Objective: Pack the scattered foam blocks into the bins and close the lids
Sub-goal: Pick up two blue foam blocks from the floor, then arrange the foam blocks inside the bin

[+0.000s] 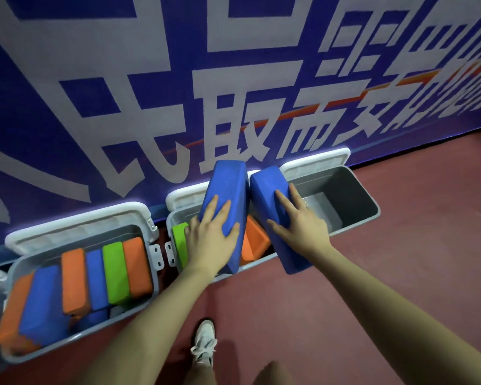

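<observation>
I hold two blue foam blocks over the row of grey bins. My left hand [211,234] grips the left blue block [228,195], fingers spread across its broad face and curled round its right edge, thumb side on the left edge; the block stands tilted above the middle bin [172,218]. My right hand [300,220] grips the right blue block [267,190] with fingers laid along its top face and the thumb on the near side; this block slants over the gap between the middle bin and the right bin [372,215], its lower end hanging out above the floor [400,273].

In the middle bin a green block [179,240] stands at the left wall and an orange block [254,240] lies just right of my left hand. The right bin shows only its grey inside. The left bin [75,348] is packed with orange, blue and green blocks on edge, some leaning.

All three white lids [78,223] stand open, tipped back against a blue wall banner [67,107] with large white characters. My white shoe [204,343] stands on the red floor below.
</observation>
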Demonstrator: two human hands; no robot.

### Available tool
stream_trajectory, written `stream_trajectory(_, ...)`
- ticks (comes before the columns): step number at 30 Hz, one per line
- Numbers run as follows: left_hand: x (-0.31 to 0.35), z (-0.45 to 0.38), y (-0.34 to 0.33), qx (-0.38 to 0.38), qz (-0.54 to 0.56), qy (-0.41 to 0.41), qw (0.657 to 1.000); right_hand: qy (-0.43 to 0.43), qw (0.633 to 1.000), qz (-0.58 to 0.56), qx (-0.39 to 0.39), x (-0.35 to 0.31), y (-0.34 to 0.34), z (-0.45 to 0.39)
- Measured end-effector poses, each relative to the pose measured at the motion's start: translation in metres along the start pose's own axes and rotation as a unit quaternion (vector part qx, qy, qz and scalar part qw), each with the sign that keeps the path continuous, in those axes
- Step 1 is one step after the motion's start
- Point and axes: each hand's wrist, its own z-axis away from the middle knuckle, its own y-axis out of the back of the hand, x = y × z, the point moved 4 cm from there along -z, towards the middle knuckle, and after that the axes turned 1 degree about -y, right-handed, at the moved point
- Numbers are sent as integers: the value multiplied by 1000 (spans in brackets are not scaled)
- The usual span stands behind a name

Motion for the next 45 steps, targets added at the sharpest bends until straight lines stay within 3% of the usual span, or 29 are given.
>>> stream_trajectory(10,-64,-111,-164,-35,128,124,983,-63,993,-18,-95,65,-157,-116)
stream_trajectory(14,-100,-128,-240,-51,123,171,976,-64,989,-14,-134,92,-234,-143)
stream_trajectory(18,-114,-143,-284,-34,142,212,966,-67,988,-63,-127,102,-276,-171)
stream_trajectory(22,-125,-156,-312,-135,77,253,955,-48,982,-65,-169,104,-295,-188)
stream_trajectory(27,-113,-155,-288,-162,-60,172,970,-35,977,-32,-209,106,-283,-183)
stream_trajectory(38,-68,-142,-149,-168,-58,19,984,-44,986,-33,-158,50,-168,-137)
stream_trajectory(45,-21,-110,-67,-196,-86,-106,971,-122,987,-56,-87,21,-91,-53)
